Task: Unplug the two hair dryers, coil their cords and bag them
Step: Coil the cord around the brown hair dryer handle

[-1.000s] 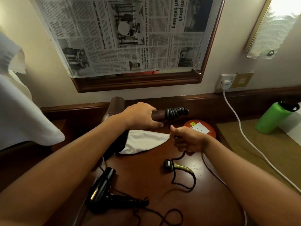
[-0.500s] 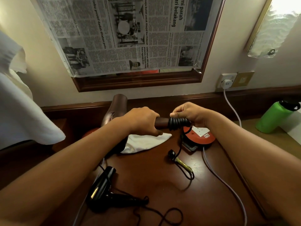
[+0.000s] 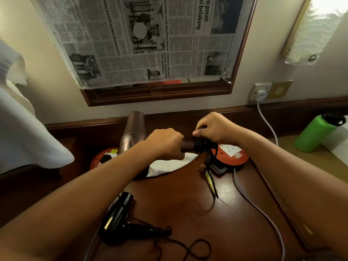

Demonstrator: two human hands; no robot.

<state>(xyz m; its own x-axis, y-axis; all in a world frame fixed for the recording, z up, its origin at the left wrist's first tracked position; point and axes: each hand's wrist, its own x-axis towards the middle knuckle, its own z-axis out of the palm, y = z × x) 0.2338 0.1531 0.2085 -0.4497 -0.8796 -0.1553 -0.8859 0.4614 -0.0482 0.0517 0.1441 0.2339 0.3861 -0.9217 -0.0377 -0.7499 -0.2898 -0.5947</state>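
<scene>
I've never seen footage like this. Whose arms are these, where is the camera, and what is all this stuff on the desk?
There is no machine here: a person wears a camera on the head, looking down at their own two arms. The left hand grips the handle of a brown hair dryer. The right hand holds its black cord, wound around the handle's end, with the plug end dangling. On the wooden desk lie a black hair dryer with its cord loose, a white cloth and a red extension reel. A green bottle stands to the right.
</scene>
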